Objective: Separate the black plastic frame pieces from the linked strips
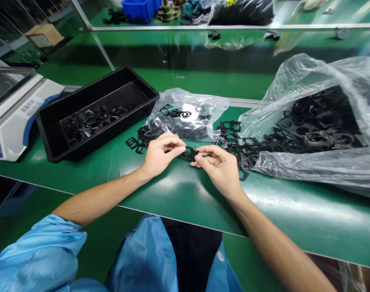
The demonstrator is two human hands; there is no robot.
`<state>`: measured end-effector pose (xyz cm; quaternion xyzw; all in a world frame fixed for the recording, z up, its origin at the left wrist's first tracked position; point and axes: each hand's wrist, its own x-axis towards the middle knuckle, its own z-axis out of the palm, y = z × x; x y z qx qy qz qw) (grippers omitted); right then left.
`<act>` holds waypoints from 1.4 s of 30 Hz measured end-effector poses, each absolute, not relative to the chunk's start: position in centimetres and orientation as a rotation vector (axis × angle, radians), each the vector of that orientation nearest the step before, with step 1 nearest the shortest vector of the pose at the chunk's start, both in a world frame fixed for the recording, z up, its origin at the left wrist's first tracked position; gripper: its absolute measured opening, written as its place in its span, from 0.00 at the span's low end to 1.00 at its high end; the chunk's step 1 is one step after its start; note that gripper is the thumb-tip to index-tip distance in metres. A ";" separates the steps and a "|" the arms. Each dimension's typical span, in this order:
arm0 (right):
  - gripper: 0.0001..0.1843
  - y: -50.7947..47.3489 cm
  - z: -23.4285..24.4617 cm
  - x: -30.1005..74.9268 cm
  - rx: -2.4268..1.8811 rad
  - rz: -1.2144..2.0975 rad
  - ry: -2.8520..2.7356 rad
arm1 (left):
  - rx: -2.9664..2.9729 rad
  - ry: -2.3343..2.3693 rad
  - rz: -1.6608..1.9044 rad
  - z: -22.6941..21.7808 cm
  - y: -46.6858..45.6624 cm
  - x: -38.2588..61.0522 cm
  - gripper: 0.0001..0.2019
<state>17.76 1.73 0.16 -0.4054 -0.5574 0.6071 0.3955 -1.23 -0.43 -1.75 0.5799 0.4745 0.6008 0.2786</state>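
Both hands meet over the green table (178, 194) and pinch one small black plastic ring part (189, 153) between their fingertips. My left hand (160, 153) grips its left side with thumb and forefinger. My right hand (219, 166) holds its right side, fingers curled. A loose pile of the same black parts (142, 138) lies just behind my left hand, and more parts (233, 140) spill from a bag beside my right hand.
A black tray (51, 125) holding several parts sits at the left, next to a white weighing scale (11, 109). A small clear bag (187, 113) lies behind the hands. A large clear bag (318, 121) of parts fills the right side. A blue bin (140, 9) stands far back.
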 end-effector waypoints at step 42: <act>0.14 1.3 0.8 17.6 -0.977 1.550 -1.482 | 1.924 1.370 1.547 -1.0 -1.5 -1.0 0.05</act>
